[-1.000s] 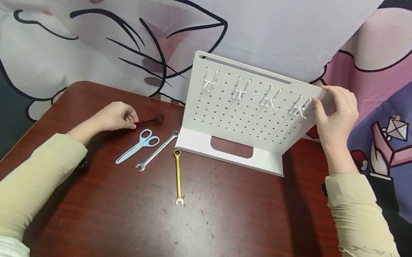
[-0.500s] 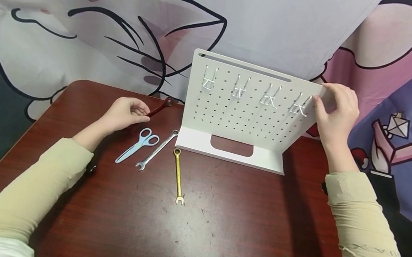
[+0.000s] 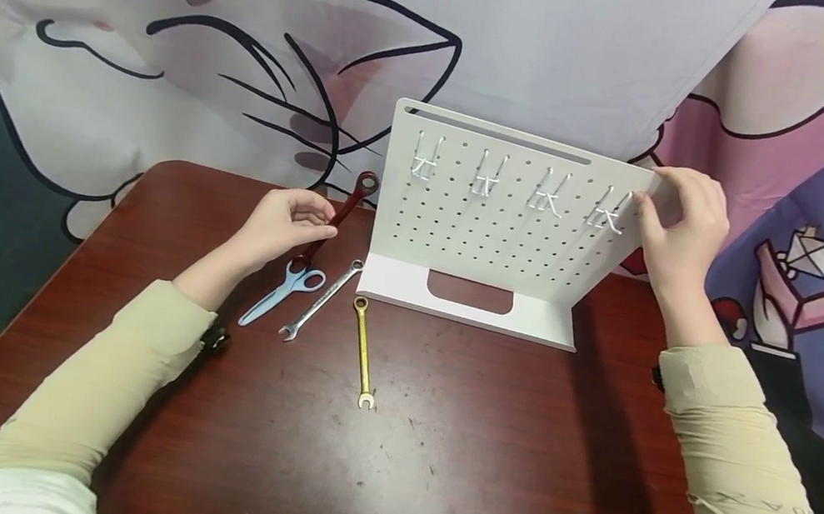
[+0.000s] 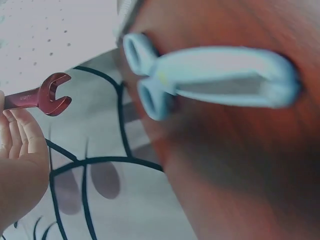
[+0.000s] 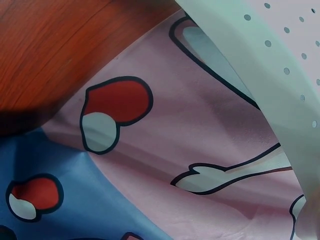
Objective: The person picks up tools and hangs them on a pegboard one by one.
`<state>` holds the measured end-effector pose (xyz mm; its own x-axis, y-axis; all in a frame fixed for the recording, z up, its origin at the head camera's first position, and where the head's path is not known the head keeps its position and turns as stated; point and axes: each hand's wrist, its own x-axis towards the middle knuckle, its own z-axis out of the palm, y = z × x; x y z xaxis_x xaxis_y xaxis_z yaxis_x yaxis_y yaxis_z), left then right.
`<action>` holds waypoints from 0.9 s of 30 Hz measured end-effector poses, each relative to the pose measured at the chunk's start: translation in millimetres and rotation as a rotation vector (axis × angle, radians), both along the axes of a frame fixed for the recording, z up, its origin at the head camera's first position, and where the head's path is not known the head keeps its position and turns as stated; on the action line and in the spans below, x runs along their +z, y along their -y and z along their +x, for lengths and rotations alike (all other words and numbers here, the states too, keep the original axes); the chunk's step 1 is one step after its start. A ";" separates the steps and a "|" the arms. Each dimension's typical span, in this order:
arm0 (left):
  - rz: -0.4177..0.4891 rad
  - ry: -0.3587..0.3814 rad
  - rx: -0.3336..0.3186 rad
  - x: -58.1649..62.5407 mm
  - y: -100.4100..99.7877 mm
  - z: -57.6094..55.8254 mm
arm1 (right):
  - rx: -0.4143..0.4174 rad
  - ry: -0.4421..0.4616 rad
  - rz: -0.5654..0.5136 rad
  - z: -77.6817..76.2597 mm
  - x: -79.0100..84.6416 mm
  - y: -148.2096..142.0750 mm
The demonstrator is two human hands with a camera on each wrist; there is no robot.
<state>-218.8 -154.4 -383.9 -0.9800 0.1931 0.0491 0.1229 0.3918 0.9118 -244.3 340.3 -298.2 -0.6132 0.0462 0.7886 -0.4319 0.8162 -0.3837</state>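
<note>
My left hand (image 3: 281,231) pinches a dark red combination wrench (image 3: 350,202) by its middle, raised above the table. Its ring end points up toward the backdrop. In the left wrist view the wrench's open-ended jaw (image 4: 55,95) shows past the fingers. My right hand (image 3: 689,227) grips the upper right edge of a white pegboard stand (image 3: 486,231), thumb on the front face. Several white wire hooks (image 3: 485,183) sit in a row along its top. Light blue scissors (image 3: 275,297) lie below the left hand, and a silver wrench (image 3: 322,302) beside them.
A yellow wrench (image 3: 363,357) lies in front of the stand's left end. The reddish-brown table (image 3: 451,454) reaches back to a printed cloth backdrop (image 3: 540,44), close behind the stand.
My left hand has lifted the red wrench and moved right toward the pegboard stand, turning the wrench more upright. My right hand has stayed on the board's edge.
</note>
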 end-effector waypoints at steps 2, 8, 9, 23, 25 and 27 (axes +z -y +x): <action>0.020 -0.002 -0.002 3.1 -5.2 -0.4 | 0.001 -0.002 -0.001 -0.1 -0.1 0.3; 0.085 -0.004 -0.008 8.5 -20.3 -2.2 | -0.006 -0.006 -0.005 0.3 0.8 1.5; 0.094 -0.002 -0.013 9.5 -22.6 -2.6 | -0.007 -0.006 -0.004 0.2 0.8 1.4; 0.153 0.009 -0.013 12.2 -46.5 -8.0 | -0.007 -0.003 0.003 -0.6 -0.8 -1.1; 0.171 0.010 -0.011 12.4 -48.5 -7.4 | -0.004 -0.004 0.004 -0.8 -0.1 -0.7; 0.192 0.009 -0.018 12.3 -50.1 -6.5 | 0.000 -0.005 0.004 -1.0 0.5 -0.3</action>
<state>-225.3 -104.3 -371.6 -0.9770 0.1982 0.0782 0.1200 0.2088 0.9706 -245.3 340.5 -297.7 -0.6092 0.0431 0.7919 -0.4336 0.8180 -0.3780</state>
